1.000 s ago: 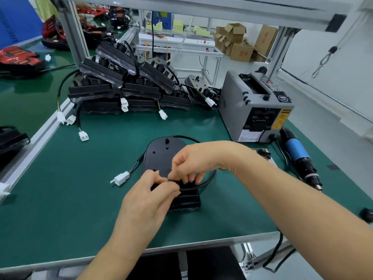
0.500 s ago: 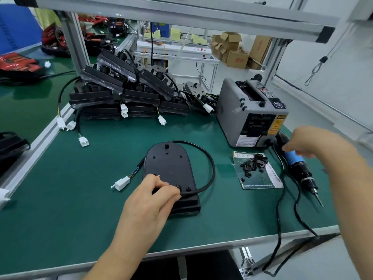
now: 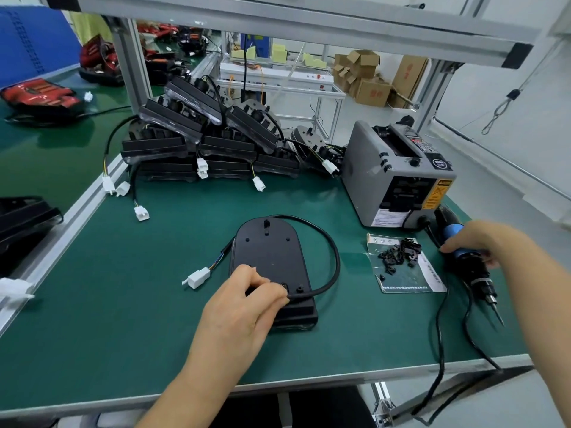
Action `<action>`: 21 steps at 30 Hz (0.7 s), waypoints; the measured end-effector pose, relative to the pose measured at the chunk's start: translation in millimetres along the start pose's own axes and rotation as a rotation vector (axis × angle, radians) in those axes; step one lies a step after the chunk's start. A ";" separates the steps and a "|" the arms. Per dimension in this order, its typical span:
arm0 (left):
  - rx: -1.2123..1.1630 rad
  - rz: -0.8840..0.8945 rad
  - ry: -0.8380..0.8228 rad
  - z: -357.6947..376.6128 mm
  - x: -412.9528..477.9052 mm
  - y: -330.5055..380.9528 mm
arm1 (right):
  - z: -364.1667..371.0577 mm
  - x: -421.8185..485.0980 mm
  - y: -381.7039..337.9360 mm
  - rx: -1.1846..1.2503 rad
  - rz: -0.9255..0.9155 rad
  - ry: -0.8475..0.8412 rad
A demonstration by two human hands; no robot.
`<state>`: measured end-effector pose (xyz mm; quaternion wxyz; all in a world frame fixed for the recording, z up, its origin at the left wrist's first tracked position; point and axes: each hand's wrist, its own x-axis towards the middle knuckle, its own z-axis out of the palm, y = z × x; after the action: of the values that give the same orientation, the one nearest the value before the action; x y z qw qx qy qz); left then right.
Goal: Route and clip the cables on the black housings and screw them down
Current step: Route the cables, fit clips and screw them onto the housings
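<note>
A black housing (image 3: 269, 255) lies flat in the middle of the green table (image 3: 102, 291). Its black cable (image 3: 332, 251) loops out from the top, round the right side and back to the lower part. A white connector (image 3: 197, 277) lies to its left. My left hand (image 3: 244, 301) rests on the housing's lower left, its curled fingers pinching the cable end there. My right hand (image 3: 479, 242) grips the electric screwdriver (image 3: 469, 264), which lies on the table at the right with its bit pointing toward me. Small black clips and screws (image 3: 400, 253) sit on a paper sheet.
A pile of black housings with white connectors (image 3: 200, 143) fills the back of the table. A grey tape dispenser (image 3: 398, 177) stands at the back right. The screwdriver's black cords (image 3: 441, 341) hang over the front edge. More parts lie on the bench to the left.
My right hand left the cable on the housing, swung right and closed round the screwdriver. My left hand stayed on the housing's lower end.
</note>
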<state>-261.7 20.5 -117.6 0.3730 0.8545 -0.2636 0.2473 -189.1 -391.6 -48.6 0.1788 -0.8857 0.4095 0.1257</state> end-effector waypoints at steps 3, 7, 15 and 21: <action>0.001 -0.008 -0.005 -1.4 0.2 2.3 | -2.9 0.0 15.3 0.318 0.039 -0.109; 0.003 -0.008 -0.015 -2.6 0.5 2.6 | -8.8 -15.4 33.0 0.827 -0.004 -0.273; 0.007 -0.013 -0.018 -3.1 0.8 3.4 | 1.1 -74.0 2.0 1.673 -0.200 -0.247; 0.019 -0.021 -0.027 -3.6 1.1 4.0 | 6.7 -137.5 -62.8 1.975 -0.495 -0.243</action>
<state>-264.2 20.7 -112.7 0.3640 0.8640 -0.2572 0.2343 -228.3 -257.5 9.4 0.8896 -0.3840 0.1150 -0.2190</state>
